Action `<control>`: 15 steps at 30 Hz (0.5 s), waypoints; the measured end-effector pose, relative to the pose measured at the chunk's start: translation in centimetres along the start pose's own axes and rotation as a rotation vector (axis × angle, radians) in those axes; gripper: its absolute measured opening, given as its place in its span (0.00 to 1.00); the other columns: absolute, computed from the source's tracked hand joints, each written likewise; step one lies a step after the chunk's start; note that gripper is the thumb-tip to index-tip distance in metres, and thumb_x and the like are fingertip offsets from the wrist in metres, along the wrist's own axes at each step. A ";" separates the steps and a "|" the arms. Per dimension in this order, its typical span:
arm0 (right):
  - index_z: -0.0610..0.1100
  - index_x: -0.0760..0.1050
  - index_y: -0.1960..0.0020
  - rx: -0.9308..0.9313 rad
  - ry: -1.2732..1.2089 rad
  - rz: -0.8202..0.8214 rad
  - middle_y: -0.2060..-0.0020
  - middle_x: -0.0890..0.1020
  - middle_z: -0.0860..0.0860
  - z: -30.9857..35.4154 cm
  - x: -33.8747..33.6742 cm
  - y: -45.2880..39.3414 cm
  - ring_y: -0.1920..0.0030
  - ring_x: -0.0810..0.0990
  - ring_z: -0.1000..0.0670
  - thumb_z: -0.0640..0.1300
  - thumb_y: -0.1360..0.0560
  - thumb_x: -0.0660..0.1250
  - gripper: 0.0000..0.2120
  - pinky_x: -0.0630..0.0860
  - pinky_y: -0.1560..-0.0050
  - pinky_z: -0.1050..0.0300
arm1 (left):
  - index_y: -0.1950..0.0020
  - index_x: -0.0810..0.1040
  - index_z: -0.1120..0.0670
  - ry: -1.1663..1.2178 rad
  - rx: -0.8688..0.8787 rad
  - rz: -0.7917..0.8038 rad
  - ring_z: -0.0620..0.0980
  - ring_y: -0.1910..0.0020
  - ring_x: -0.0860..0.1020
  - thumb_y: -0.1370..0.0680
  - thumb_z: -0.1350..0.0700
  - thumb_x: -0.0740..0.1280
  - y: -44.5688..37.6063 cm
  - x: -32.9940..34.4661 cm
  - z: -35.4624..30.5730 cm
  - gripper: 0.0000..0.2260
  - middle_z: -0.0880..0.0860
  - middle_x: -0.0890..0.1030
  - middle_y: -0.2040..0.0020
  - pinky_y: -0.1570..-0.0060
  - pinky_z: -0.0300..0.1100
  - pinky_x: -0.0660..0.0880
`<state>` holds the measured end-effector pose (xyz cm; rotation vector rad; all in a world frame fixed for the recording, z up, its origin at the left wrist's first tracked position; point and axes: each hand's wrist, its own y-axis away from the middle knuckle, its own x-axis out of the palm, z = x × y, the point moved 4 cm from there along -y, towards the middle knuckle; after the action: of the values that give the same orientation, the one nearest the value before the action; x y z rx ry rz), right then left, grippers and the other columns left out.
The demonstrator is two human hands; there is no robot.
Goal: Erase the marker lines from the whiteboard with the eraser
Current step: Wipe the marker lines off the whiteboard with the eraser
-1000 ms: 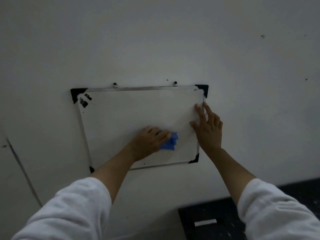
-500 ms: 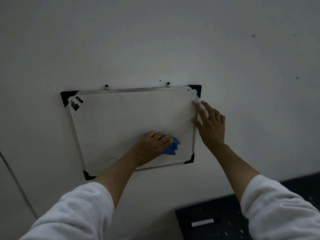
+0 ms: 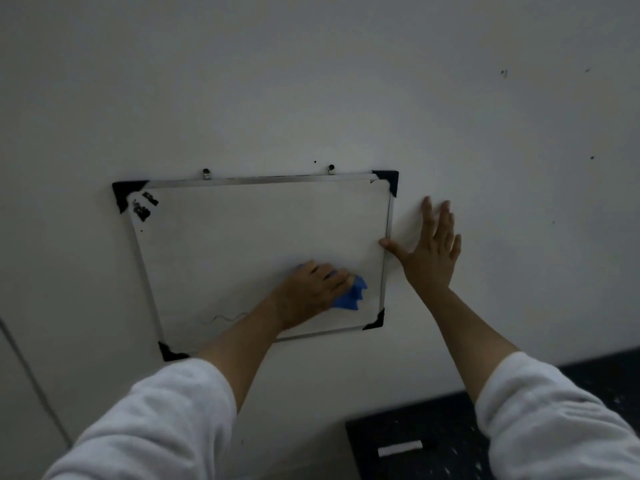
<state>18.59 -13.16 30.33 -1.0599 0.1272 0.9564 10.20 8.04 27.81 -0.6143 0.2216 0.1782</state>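
Note:
A small whiteboard with a metal frame and black corner caps hangs tilted on the wall from two hooks. My left hand presses a crumpled blue eraser cloth against the board's lower right area. A thin wavy marker line shows near the bottom edge, left of my forearm. Black marks sit in the top left corner. My right hand lies flat on the wall, fingers spread, its thumb touching the board's right frame.
The pale wall carries a few small dark specks. A dark speckled surface with a white strip on it sits at the lower right. A thin vertical seam runs down the wall at the far left.
My right hand slid off the board's face onto the wall beside the frame. My left hand with the cloth stayed at the lower right; a wavy line came into view near the bottom.

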 end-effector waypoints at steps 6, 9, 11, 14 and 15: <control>0.60 0.38 0.24 0.010 -0.075 0.000 0.23 0.40 0.51 -0.3 0.8 0.0 0.23 0.40 0.47 0.73 0.33 0.59 0.48 0.46 0.26 0.40 | 0.36 0.70 0.56 -0.055 -0.417 -0.090 0.53 0.54 0.72 0.25 0.44 0.65 -7.5 -1.8 8.5 0.23 0.54 0.77 0.45 0.56 0.45 0.67; 0.60 0.38 0.24 -0.007 -0.078 -0.005 0.23 0.40 0.51 -0.7 0.8 -0.1 0.23 0.40 0.48 0.71 0.30 0.60 0.45 0.48 0.26 0.40 | 0.35 0.70 0.56 -0.065 -0.452 -0.058 0.53 0.55 0.71 0.28 0.45 0.69 -7.2 -1.3 7.1 0.26 0.54 0.76 0.45 0.57 0.45 0.67; 0.60 0.39 0.24 -0.008 -0.088 -0.002 0.23 0.40 0.51 -0.7 0.7 -0.1 0.23 0.40 0.48 0.70 0.30 0.61 0.45 0.48 0.26 0.40 | 0.36 0.70 0.56 -0.058 -0.354 -0.049 0.53 0.57 0.70 0.28 0.50 0.70 -5.6 -0.3 3.8 0.23 0.53 0.73 0.45 0.58 0.46 0.64; 0.60 0.40 0.24 -0.011 -0.105 0.001 0.23 0.41 0.51 -0.6 0.4 0.1 0.23 0.41 0.48 0.71 0.31 0.60 0.45 0.49 0.27 0.41 | 0.37 0.72 0.56 -0.001 -0.152 -0.004 0.53 0.58 0.73 0.26 0.57 0.68 -1.5 1.2 -2.1 0.18 0.53 0.75 0.46 0.58 0.46 0.67; 0.60 0.40 0.24 -0.013 -0.108 0.002 0.23 0.41 0.51 -0.6 0.3 0.1 0.23 0.41 0.48 0.71 0.31 0.60 0.45 0.49 0.27 0.41 | 0.37 0.72 0.56 0.017 -0.077 0.020 0.53 0.57 0.73 0.25 0.58 0.66 -0.2 1.4 -3.6 0.17 0.52 0.77 0.46 0.56 0.47 0.67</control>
<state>18.92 -13.39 29.82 -1.0175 0.0330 1.0158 11.08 5.91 24.71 -0.6906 0.2379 0.2022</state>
